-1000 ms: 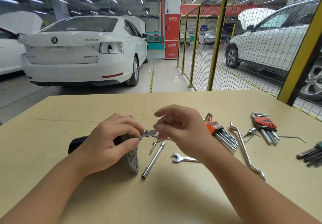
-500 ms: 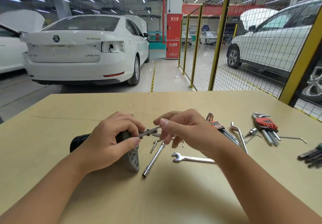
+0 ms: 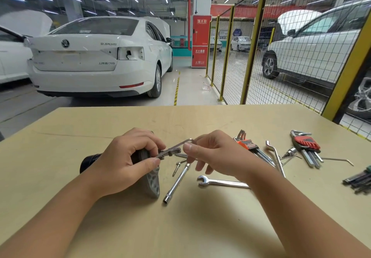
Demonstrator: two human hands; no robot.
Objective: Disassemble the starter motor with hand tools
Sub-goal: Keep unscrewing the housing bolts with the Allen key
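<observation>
Head view: left hand (image 3: 122, 161) grips the starter motor (image 3: 149, 177) mid-counter (image 3: 100, 123). Right hand (image 3: 215, 153) pinches a hex key (image 3: 176, 146) at it; loose tools crowd the right side

Both hands (image 3: 128, 157) curled (forearms converging).

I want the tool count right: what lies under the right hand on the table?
Under the right hand: the tube socket wrench's upper end and small bolts. The combination wrench's handle runs under the wrist, its far end hidden.

The left hand (image 3: 122, 161) covers most of the starter motor (image 3: 152, 181). The picture's right edge cuts off the dark tools (image 3: 359, 179).
</observation>
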